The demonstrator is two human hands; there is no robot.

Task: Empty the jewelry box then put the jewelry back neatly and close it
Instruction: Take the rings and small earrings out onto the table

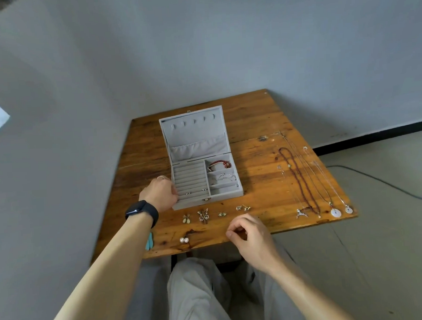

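Note:
A grey jewelry box (227, 192) stands open on the wooden table (262, 181), lid upright. Its right compartments hold a red bead bracelet (219, 164) and a silver bangle (226, 176); small rings (188, 193) sit in the ring rolls. My left hand (161, 193) rests against the box's left front corner, a ring (160, 177) lying just behind it. My right hand (249, 236) hovers over the table's front edge, fingers pinched together; whether something small is in them I cannot tell. Earring pairs (203, 215) lie in a row before the box, and pearl earrings (184, 240) nearer the edge.
Several necklaces (301, 179) are laid out along the table's right side, pendants (335, 212) near the front right corner. A turquoise item (149, 241) lies by my left forearm. Grey walls close in behind and left. A cable (382, 180) runs across the floor on the right.

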